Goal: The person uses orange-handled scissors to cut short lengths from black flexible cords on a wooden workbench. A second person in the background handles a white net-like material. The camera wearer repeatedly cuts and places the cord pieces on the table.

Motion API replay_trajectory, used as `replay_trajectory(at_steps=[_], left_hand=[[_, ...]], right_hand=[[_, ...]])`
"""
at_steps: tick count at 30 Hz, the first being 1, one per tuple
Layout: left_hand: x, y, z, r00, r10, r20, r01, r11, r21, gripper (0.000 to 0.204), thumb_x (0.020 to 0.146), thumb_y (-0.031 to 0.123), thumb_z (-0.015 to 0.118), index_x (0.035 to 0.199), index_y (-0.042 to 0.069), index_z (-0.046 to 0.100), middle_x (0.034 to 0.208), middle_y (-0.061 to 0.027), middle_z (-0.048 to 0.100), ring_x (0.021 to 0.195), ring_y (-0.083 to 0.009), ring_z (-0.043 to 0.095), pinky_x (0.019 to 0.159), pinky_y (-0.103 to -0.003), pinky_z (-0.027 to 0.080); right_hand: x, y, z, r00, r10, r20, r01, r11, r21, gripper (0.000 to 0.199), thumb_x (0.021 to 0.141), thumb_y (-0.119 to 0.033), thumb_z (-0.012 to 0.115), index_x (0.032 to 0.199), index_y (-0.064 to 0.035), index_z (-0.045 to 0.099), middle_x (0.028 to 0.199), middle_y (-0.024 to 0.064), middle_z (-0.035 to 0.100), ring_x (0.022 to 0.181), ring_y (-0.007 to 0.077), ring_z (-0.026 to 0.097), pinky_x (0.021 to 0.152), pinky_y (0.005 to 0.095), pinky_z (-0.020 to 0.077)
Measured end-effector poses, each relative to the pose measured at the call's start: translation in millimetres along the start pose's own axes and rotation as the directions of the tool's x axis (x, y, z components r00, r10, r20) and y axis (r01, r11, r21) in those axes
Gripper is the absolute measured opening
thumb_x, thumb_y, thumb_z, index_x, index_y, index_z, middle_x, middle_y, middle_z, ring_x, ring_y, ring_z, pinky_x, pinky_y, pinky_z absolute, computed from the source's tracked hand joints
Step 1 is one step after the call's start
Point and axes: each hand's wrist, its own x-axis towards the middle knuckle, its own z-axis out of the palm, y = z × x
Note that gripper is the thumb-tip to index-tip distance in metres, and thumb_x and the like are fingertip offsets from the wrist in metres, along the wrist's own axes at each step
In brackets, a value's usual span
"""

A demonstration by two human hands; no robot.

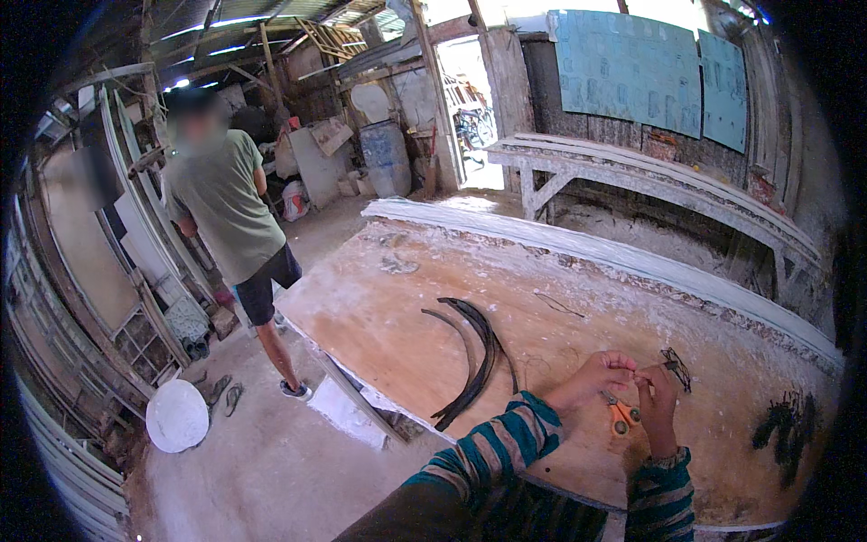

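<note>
My left hand point(591, 379) and my right hand point(659, 402) meet above the table, fingertips pinched together. Whatever lies between them is too small to make out. Below them on the board rests an orange-handled cutting tool point(621, 417), partly covered by my right hand. Just past my right hand is a small tangle of dark wire or cord point(675, 369). To the left of my hands, long curved black strips point(488, 357) lie in a loose bundle. A pile of short black pieces point(787, 434) sits at the table's right side.
The wide wooden table point(361, 298) has a whitish raised far edge point(542, 244). A thin bent wire point(560, 305) lies on it. Another person point(230, 208) stands left of the table, facing away. A white bench point(650, 176), a blue barrel point(386, 158) and a round white container point(177, 415) stand around.
</note>
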Motion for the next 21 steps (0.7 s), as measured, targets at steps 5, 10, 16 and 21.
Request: replay_trajectory(at_steps=[5,10,16,21], left_hand=[[0.8,-0.7,2.6,0.994,0.109,0.008,-0.109,0.981,0.160,0.016,0.082,0.007,0.058,0.098,0.004,0.055,0.095,-0.0032,0.060,0.084,-0.0102,0.057,0.067,-0.023,0.048],[3.1,-6.0,6.0,0.979,0.202,0.018,-0.202,0.959,0.200,0.013,0.082,0.005,0.055,0.094,0.005,0.055,0.087,-0.0010,0.058,0.077,-0.0080,0.054,0.064,-0.022,0.047],[0.4,-2.7,13.1,0.954,0.300,0.006,-0.286,0.904,0.317,0.012,0.081,0.005,0.056,0.092,0.006,0.051,0.082,-0.0001,0.053,0.074,-0.0081,0.052,0.062,-0.024,0.046],[-3.4,2.5,18.2,0.939,0.345,-0.010,-0.318,0.876,0.362,0.014,0.081,0.005,0.057,0.092,0.006,0.049,0.083,-0.0012,0.052,0.071,-0.0084,0.051,0.063,-0.025,0.045]], right_hand=[[-2.2,5.8,0.2,1.000,0.005,-0.010,-0.005,1.000,-0.015,0.004,0.078,-0.001,0.056,0.082,-0.0001,0.057,0.075,0.0097,0.055,0.069,0.0206,0.052,0.060,0.0285,0.0426],[-1.9,7.0,0.6,1.000,-0.027,-0.010,0.027,0.998,-0.050,0.004,0.079,-0.003,0.056,0.081,0.0001,0.058,0.074,0.0093,0.055,0.068,0.0198,0.051,0.059,0.0290,0.0411],[-2.9,2.5,3.5,0.999,0.040,-0.033,-0.038,0.998,0.052,0.008,0.082,-0.007,0.055,0.080,-0.0004,0.058,0.073,0.0075,0.054,0.067,0.0171,0.050,0.059,0.0277,0.0409],[-9.8,16.4,6.8,0.962,0.272,0.020,-0.266,0.919,0.290,0.009,0.085,-0.011,0.055,0.082,-0.0023,0.056,0.076,0.0040,0.055,0.069,0.0131,0.052,0.061,0.0272,0.0413]])
